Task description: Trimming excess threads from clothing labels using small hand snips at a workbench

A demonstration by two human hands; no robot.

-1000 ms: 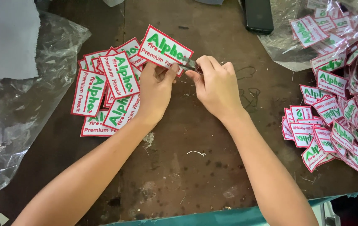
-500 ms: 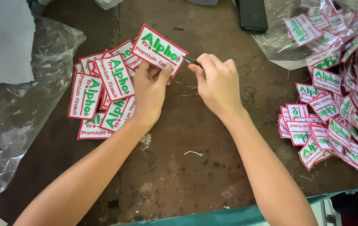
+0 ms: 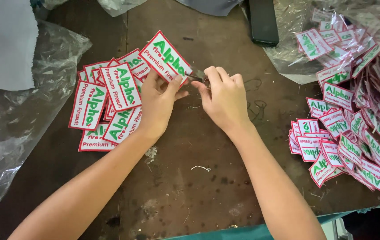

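My left hand (image 3: 159,102) pinches a white rectangular embroidered patch (image 3: 164,57) with a red border and green lettering, tilted above the table. My right hand (image 3: 223,98) is closed around small metal thread snips (image 3: 197,76), whose tip meets the patch's right edge. A stack of matching patches (image 3: 105,104) lies fanned out just left of my left hand. A bigger heap of the same patches (image 3: 348,129) spreads across the right side of the table.
The worktop (image 3: 190,191) is dark worn wood with thread scraps. Crumpled clear plastic (image 3: 8,124) covers the left side under a grey sheet (image 3: 3,40). A plastic bag (image 3: 296,53) holds more patches at the top right, beside a black flat object (image 3: 263,22).
Both hands and the held patch have stayed nearly in place. The patch has tilted slightly and the snips sit closer to its right edge.
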